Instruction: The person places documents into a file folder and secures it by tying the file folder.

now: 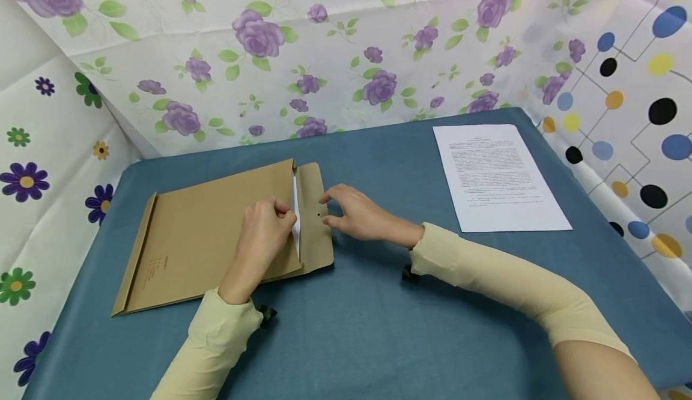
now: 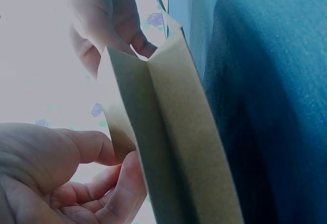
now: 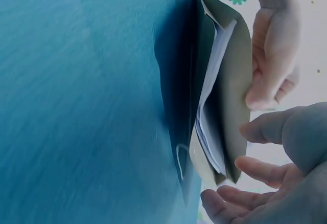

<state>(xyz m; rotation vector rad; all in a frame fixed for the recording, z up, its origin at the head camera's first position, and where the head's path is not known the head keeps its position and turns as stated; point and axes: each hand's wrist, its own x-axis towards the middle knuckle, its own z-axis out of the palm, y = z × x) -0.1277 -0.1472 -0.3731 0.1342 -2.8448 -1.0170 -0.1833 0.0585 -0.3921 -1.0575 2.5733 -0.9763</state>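
Note:
A brown paper file envelope lies on the left part of the table, its flap folded out to the right. My left hand pinches the edge of its top panel at the mouth, between thumb and fingers. That lifts the mouth, and white papers show inside in the right wrist view. At the flap's outer edge is my right hand, thumb and fingers spread apart, fingertips right at the edge. In the left wrist view the envelope's folded side faces the camera, and the left fingers grip the panel.
A printed sheet lies at the back right of the blue-covered table. A thin white string hangs by the envelope's flap. Flowered cloth stands behind the table, and a dotted cloth is at the right.

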